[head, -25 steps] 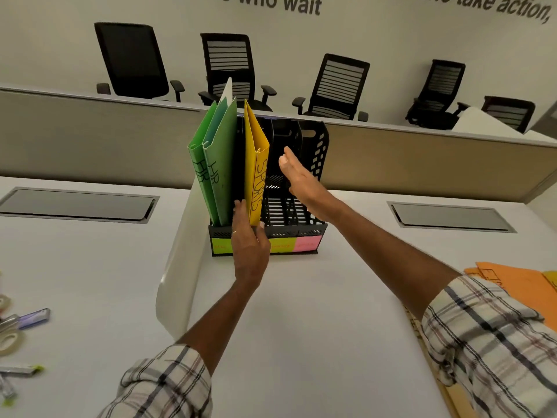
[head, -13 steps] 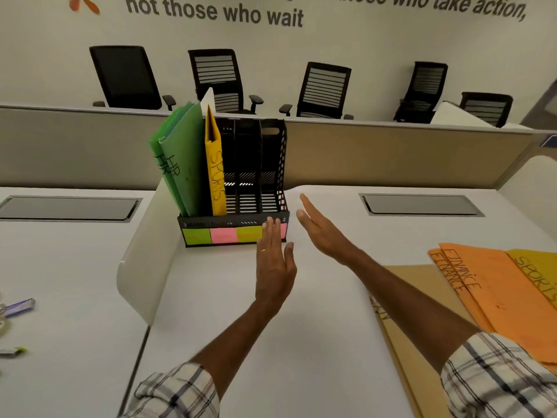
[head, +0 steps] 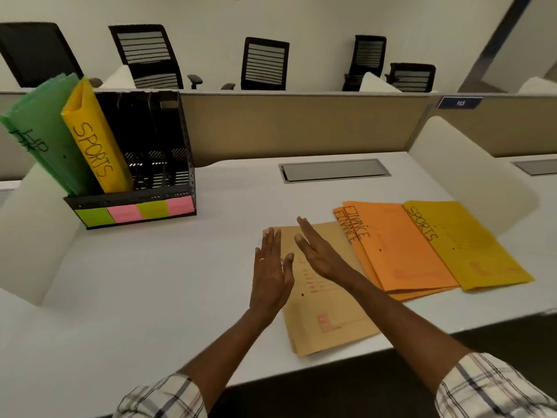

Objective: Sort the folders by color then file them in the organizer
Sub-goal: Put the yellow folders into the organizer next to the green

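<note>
Now that we have drawn our left hand (head: 271, 276) and right hand (head: 319, 254) back from the organizer (head: 184, 152), where the yellow folder (head: 93, 146) stands beside the green folders (head: 42, 131), both hover flat-fingered and empty over the brown folders (head: 325, 315) to its right, likely next for filing.

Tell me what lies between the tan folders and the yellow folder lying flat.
The orange FINANCE folders lie there, seen in the head view.

The white desk (head: 168, 282) carries a black organizer (head: 184, 146) and, lying flat, tan folders (head: 328, 321), orange folders (head: 401, 251), a yellow folder (head: 476, 245).
</note>
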Available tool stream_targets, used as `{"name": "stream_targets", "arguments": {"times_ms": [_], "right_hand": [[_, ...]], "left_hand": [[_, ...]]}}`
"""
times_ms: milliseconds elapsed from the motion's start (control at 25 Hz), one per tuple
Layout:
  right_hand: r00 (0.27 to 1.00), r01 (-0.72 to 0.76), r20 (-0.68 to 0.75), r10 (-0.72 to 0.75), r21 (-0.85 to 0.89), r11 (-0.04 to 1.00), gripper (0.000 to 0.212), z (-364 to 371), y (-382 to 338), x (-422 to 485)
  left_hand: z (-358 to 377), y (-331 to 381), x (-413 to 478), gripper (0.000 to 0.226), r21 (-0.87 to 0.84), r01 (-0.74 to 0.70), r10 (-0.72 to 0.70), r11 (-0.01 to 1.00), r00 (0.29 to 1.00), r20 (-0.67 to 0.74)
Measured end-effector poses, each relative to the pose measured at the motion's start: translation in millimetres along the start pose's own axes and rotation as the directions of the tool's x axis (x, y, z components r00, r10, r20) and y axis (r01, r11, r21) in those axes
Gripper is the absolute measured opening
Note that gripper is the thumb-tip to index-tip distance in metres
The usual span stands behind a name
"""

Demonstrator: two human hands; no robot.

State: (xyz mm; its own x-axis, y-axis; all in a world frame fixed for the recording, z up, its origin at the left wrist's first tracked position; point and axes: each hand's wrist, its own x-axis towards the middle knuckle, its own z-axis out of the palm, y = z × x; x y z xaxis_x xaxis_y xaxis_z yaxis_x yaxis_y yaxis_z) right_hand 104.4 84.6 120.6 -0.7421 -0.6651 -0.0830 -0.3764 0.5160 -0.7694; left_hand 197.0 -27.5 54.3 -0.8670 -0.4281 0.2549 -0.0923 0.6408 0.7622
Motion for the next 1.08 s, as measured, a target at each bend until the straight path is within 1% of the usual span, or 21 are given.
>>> {"name": "stream_targets", "arguments": {"times_ms": [120, 280, 440, 560, 760, 880, 960, 1080], "right_hand": [[0.995, -0.081, -0.063, 0.082, 0.013, 0.997, 0.06, -27.8, 44.8, -23.6], [0.971, -0.175, -0.162, 0.176, 0.02, 0.984, 0.061, -63.2, 97.1, -41.6], [0.909, -0.313, -0.279, 0.311, 0.038, 0.949, 0.063, -100.9, 141.7, -58.2], [0.856, -0.381, -0.349, 0.381, 0.072, 0.922, 0.063, -131.9, 164.7, -70.1], [0.784, -0.442, -0.428, 0.449, 0.123, 0.889, 0.062, -169.1, 201.2, -97.9], [0.757, -0.476, -0.453, 0.471, 0.114, 0.872, 0.062, -193.2, 229.9, -114.0], [0.757, -0.481, -0.454, 0.47, 0.099, 0.871, 0.062, -211.4, 252.1, -120.8], [0.774, -0.484, -0.44, 0.456, 0.053, 0.873, 0.061, -245.6, 290.7, -127.5]], "left_hand": [[39.2, 25.4, -3.0, 0.062, 0.008, -0.03, 0.029, 1.0, 0.996, 0.087], [85.6, 51.7, 8.1, 0.062, 0.009, -0.112, 0.108, 0.994, 0.977, 0.183], [135.4, 80.6, 29.3, 0.061, -0.038, -0.195, 0.197, 0.98, 0.93, 0.31], [169.4, 109.8, 46.8, 0.061, -0.062, -0.263, 0.267, 0.963, 0.888, 0.373], [221.6, 147.5, 59.4, 0.061, -0.115, -0.341, 0.354, 0.933, 0.815, 0.458], [256.3, 167.3, 61.1, 0.062, -0.136, -0.361, 0.379, 0.922, 0.784, 0.492], [282.1, 179.7, 63.9, 0.062, -0.136, -0.368, 0.384, 0.92, 0.773, 0.506], [326.7, 205.1, 68.2, 0.061, -0.116, -0.368, 0.374, 0.923, 0.78, 0.501]]}}
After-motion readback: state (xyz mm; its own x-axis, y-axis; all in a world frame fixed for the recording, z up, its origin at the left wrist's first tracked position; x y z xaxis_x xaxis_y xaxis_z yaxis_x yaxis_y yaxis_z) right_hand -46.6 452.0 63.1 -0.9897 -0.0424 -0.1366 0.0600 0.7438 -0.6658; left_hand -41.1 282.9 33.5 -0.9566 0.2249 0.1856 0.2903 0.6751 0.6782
